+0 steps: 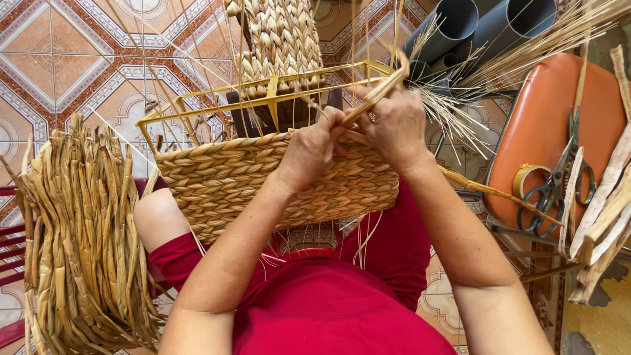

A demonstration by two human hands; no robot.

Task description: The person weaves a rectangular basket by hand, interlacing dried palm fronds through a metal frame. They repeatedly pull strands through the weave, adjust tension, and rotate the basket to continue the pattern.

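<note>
A half-woven straw basket (pixel 230 181) on a yellow metal frame (pixel 197 102) rests on my lap. My left hand (pixel 309 148) presses on the basket's woven top edge, pinching the weave. My right hand (pixel 394 125) grips a flat dried reed strand (pixel 378 92) that rises from the rim between the two hands. Thin upright stakes stick up around the frame. Both hands touch at the rim near the basket's right end.
A thick bundle of dried reed strands (pixel 79 243) hangs at my left. An orange stool (pixel 559 125) at my right carries scissors (pixel 552 187) and a tape roll (pixel 526 177). Grey pipes (pixel 486 23) and thin straw (pixel 453 112) lie behind, on a patterned tile floor (pixel 79 52).
</note>
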